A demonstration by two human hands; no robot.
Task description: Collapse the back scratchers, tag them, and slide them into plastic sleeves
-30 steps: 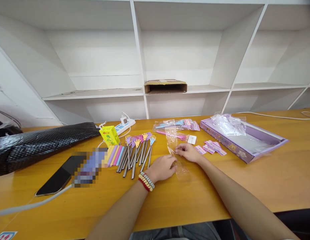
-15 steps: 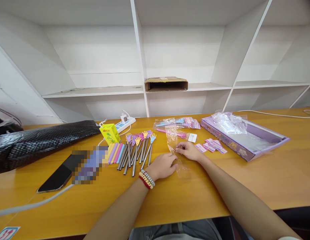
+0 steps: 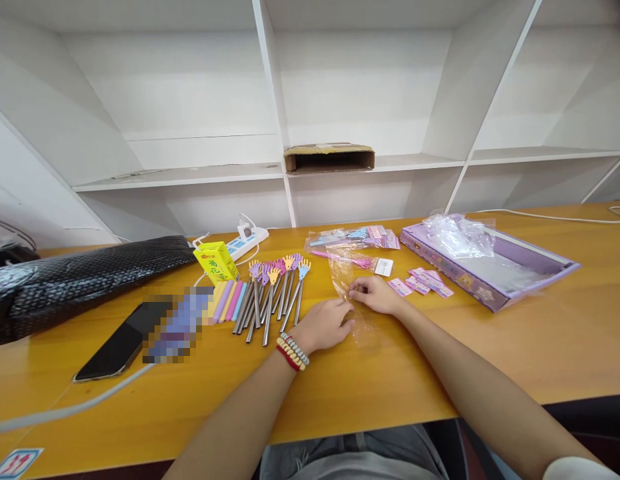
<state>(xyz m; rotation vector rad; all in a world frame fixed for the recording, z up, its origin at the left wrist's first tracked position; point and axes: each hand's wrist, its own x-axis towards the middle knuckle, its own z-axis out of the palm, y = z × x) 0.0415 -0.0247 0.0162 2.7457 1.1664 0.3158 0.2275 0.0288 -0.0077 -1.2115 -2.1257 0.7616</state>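
Note:
A clear plastic bag [image 3: 363, 327] lies on the table between my hands. My left hand [image 3: 326, 325], with beaded bracelets at the wrist, has its fingers closed at the bag's left edge. The fingers of my right hand [image 3: 374, 294] pinch the bag's right side. Left of them lie several metal rods with coloured hand-shaped ends [image 3: 274, 277], beside a row of coloured tubes [image 3: 231, 302]. Behind the bag are a pink piece in a clear wrapper [image 3: 351, 259] and filled packets [image 3: 357, 237]. Small pink cards [image 3: 424, 283] lie right of my right hand.
An open purple tray box [image 3: 460, 280] holding clear bags stands at the right. A yellow carton [image 3: 216, 262], a power strip [image 3: 249, 242], a black phone [image 3: 123, 343] and a black wrapped bundle [image 3: 90, 280] are at the left. White shelves hold a cardboard box [image 3: 330, 159].
The view has shifted slightly. Both hands stay at the clear bag, with only a small change in their fingers.

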